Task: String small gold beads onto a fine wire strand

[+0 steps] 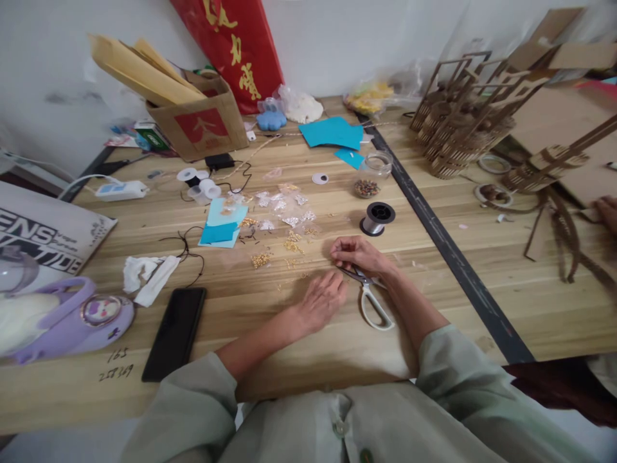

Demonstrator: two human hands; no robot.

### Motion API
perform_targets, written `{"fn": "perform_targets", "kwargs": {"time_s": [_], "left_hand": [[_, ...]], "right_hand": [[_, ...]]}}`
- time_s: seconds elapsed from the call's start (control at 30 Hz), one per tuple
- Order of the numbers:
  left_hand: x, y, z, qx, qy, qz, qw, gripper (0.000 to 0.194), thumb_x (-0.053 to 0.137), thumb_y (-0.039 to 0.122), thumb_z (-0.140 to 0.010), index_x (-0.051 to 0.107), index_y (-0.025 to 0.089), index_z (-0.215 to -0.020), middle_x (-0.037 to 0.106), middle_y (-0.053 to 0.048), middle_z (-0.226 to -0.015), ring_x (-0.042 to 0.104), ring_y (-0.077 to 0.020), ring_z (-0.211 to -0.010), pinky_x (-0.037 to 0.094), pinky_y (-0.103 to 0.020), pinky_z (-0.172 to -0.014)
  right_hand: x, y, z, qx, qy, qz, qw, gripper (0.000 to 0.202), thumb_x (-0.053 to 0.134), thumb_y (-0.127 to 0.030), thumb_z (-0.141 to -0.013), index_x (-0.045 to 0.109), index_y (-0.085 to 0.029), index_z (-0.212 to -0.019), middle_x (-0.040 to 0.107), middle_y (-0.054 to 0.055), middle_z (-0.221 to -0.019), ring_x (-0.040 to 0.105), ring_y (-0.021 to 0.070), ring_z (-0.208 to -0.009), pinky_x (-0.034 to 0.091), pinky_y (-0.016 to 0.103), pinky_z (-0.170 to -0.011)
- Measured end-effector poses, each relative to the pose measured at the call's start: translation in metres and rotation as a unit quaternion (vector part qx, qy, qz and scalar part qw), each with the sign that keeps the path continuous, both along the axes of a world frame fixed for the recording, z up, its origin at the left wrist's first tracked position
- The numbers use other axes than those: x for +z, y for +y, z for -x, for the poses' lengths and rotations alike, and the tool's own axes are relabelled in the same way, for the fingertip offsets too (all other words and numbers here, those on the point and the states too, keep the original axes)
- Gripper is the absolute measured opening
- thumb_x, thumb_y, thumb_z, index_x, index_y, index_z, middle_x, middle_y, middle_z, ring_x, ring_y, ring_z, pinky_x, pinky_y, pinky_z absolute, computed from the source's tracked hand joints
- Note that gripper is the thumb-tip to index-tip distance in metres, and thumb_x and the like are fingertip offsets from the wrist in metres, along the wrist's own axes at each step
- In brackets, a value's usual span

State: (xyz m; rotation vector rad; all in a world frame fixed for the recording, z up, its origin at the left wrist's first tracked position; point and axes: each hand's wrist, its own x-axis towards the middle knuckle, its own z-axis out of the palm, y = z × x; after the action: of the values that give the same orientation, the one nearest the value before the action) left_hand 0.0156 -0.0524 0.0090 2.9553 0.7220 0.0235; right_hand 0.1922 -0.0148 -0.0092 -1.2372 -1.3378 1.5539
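My left hand lies flat on the wooden table, fingers slightly apart, among scattered tiny gold beads. My right hand hovers just right of it with its fingertips pinched together; whether something tiny is between them is too small to tell. White-handled scissors lie on the table under my right wrist. A spool of clear thread stands just beyond my right hand, and a glass jar of coloured beads behind that.
A black phone and a purple cup lie at the left. Small bead bags, blue paper, a cardboard box and a power strip sit farther back. Wooden lattice models stand right, near another person's hand.
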Motion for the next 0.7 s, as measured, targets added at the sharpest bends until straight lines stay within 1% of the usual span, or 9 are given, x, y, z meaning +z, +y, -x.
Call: {"fn": "perform_targets", "kwargs": {"time_s": [0.1,0.17,0.2,0.3,0.43,0.5,0.53,0.6,0.7], "left_hand": [[0.005,-0.006,0.009,-0.043,-0.016,0.046,0.998,0.017,0.039,0.004,-0.085,0.053,0.013,-0.088,0.060,-0.009,-0.089,0.056,-0.0209,-0.087,0.046,-0.030,-0.069],[0.004,-0.008,0.015,-0.063,-0.058,0.093,0.992,0.014,0.040,0.010,-0.087,0.053,0.014,-0.083,0.060,-0.007,-0.082,0.057,-0.0178,-0.077,0.046,-0.029,-0.068],[0.002,-0.009,0.017,-0.062,-0.084,0.114,0.988,0.014,0.041,0.012,-0.088,0.054,0.014,-0.082,0.060,-0.006,-0.080,0.057,-0.0165,-0.074,0.046,-0.028,-0.068],[-0.005,-0.010,0.024,-0.002,-0.164,0.164,0.973,0.015,0.046,0.012,-0.087,0.057,0.014,-0.077,0.060,-0.003,-0.074,0.056,-0.0133,-0.067,0.045,-0.025,-0.066],[-0.008,-0.007,0.033,0.068,-0.240,0.256,0.934,0.013,0.053,0.010,-0.081,0.063,0.015,-0.074,0.064,-0.002,-0.070,0.056,-0.0112,-0.062,0.044,-0.022,-0.062],[-0.006,-0.003,0.038,0.121,-0.257,0.319,0.904,0.010,0.057,0.011,-0.077,0.066,0.015,-0.074,0.065,-0.002,-0.068,0.056,-0.0107,-0.060,0.044,-0.021,-0.059],[-0.005,0.000,0.040,0.148,-0.268,0.358,0.882,0.009,0.058,0.012,-0.075,0.066,0.015,-0.073,0.066,-0.002,-0.068,0.056,-0.0106,-0.059,0.044,-0.021,-0.058],[-0.003,0.007,0.043,0.197,-0.300,0.437,0.825,0.006,0.061,0.016,-0.073,0.067,0.013,-0.073,0.067,-0.004,-0.068,0.058,-0.0109,-0.059,0.045,-0.021,-0.057],[0.004,0.018,0.047,0.227,-0.352,0.552,0.721,0.014,0.065,0.023,-0.072,0.067,0.012,-0.080,0.068,-0.004,-0.068,0.059,-0.0106,-0.058,0.048,-0.021,-0.058]], "right_hand": [[0.001,0.000,0.001,-0.005,0.000,-0.001,1.000,0.022,0.069,-0.032,-0.071,0.060,-0.013,-0.076,0.060,-0.001,-0.057,0.051,0.0062,-0.047,0.037,0.016,-0.042],[0.002,-0.001,0.001,-0.010,-0.001,-0.001,1.000,0.022,0.070,-0.032,-0.071,0.061,-0.013,-0.076,0.062,0.000,-0.058,0.053,0.0068,-0.048,0.038,0.016,-0.042],[0.002,-0.001,0.001,-0.013,0.001,0.002,1.000,0.022,0.071,-0.031,-0.071,0.061,-0.012,-0.076,0.063,0.001,-0.059,0.055,0.0073,-0.049,0.040,0.016,-0.043],[0.002,-0.001,0.002,-0.016,0.016,0.010,1.000,0.022,0.072,-0.030,-0.070,0.061,-0.012,-0.076,0.066,0.002,-0.063,0.060,0.0092,-0.054,0.044,0.017,-0.047],[0.000,-0.002,0.003,-0.012,0.044,0.013,0.999,0.022,0.072,-0.030,-0.071,0.060,-0.012,-0.077,0.069,0.004,-0.071,0.064,0.0105,-0.060,0.047,0.018,-0.050],[0.000,-0.003,0.004,-0.008,0.052,0.017,0.998,0.022,0.073,-0.029,-0.071,0.060,-0.013,-0.079,0.070,0.005,-0.076,0.065,0.0112,-0.062,0.048,0.018,-0.052],[0.000,-0.003,0.004,-0.005,0.054,0.019,0.998,0.022,0.073,-0.029,-0.071,0.060,-0.013,-0.080,0.070,0.006,-0.078,0.066,0.0117,-0.063,0.048,0.018,-0.052],[0.001,-0.004,0.006,0.003,0.061,0.023,0.998,0.023,0.073,-0.028,-0.071,0.060,-0.013,-0.081,0.071,0.006,-0.081,0.067,0.0126,-0.065,0.049,0.019,-0.053],[0.000,-0.004,0.008,0.008,0.073,0.029,0.997,0.023,0.073,-0.029,-0.071,0.060,-0.013,-0.082,0.071,0.007,-0.083,0.068,0.0133,-0.065,0.049,0.019,-0.052]]}}
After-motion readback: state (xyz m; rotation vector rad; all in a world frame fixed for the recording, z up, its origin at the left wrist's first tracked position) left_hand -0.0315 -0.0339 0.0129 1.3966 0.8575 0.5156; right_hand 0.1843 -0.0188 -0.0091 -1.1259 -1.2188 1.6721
